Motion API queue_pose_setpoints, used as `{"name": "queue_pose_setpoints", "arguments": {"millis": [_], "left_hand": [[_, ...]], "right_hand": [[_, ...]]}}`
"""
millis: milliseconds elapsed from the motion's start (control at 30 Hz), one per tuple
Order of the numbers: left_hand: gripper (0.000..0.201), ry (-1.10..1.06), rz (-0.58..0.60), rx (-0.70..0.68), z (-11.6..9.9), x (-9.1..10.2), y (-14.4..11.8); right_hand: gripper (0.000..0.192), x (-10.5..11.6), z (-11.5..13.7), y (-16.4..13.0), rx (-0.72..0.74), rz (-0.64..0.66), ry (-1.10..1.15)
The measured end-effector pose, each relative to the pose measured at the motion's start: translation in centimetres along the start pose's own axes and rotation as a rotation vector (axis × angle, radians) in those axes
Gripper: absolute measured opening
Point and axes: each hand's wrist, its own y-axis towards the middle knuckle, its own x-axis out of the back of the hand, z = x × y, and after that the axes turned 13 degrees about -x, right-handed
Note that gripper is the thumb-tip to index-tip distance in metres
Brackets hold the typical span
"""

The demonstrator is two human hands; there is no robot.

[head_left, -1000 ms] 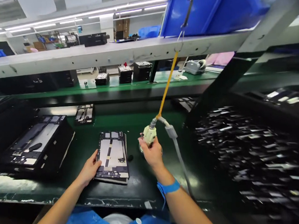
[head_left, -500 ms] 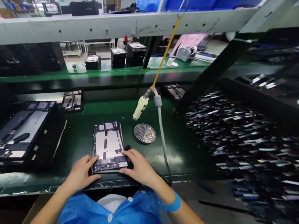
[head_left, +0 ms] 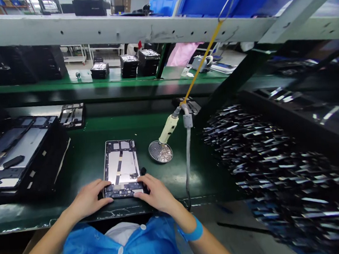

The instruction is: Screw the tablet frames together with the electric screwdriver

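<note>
An opened tablet (head_left: 121,168), its inner frame and silver plate showing, lies on the green bench in front of me. My left hand (head_left: 88,198) grips its lower left edge, thumb at the bottom corner and fingertips along the side. On the lower right edge, my right hand (head_left: 155,192) holds it in the same way. A small black object (head_left: 143,171) sits just beyond my right fingertips. To the right is a round mesh dish (head_left: 161,151) holding many tiny screws. A pale electric screwdriver (head_left: 169,129) hangs above the dish from a yellow cord.
Stacked tablet parts (head_left: 27,150) stand at the left, and a tall bin of dark, shiny strips (head_left: 278,161) fills the right. Another opened tablet (head_left: 72,116) lies at the back. The screwdriver's grey cable (head_left: 188,160) drops to the bench's front edge. A metal beam (head_left: 91,29) crosses above.
The tablet now lies squarer, with its upper part lined up instead of showing a skewed layer underneath. Both hands stay at its lower edges. The hanging screwdriver has swung rightward.
</note>
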Motion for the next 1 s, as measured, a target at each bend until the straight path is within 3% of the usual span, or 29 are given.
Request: {"name": "queue_pose_setpoints", "arguments": {"millis": [67, 167, 300, 467, 600, 767, 867, 1000], "left_hand": [[0.036, 0.091, -0.044, -0.068, -0.4, 0.8, 1.2], [0.032, 0.149, -0.095, -0.194, -1.8, 0.9, 4.1], [0.028, 0.157, -0.04, -0.3, -3.8, -1.5, 8.0], [0.016, 0.176, -0.019, -0.285, -4.3, -4.0, 10.3], [0.009, 0.085, -0.036, -0.268, -4.1, -4.2, 10.7], [0.004, -0.062, -0.073, -0.198, -4.3, -3.6, 10.5], [0.013, -0.173, -0.067, -0.17, -4.5, -2.9, 9.1], [0.021, -0.233, -0.143, -0.197, -4.1, -2.8, 6.1]], "right_hand": [[0.029, 0.2, -0.6, 0.6, 0.023, -0.108, 0.072], [0.031, 0.0, -1.4, 1.9, 0.077, -0.251, 0.109], [0.024, -0.6, -2.1, 3.2, 0.08, -0.238, 0.125], [0.012, -1.1, -2.4, 3.1, 0.048, -0.211, 0.12], [0.01, -1.0, -2.3, 3.0, 0.028, -0.151, 0.191], [0.002, -0.2, -1.2, 2.9, -0.011, -0.078, 0.439], [0.007, -0.1, -0.1, 2.4, -0.07, -0.029, 0.616], [0.006, -1.6, 1.5, 1.5, -0.146, 0.05, 0.782]]}}
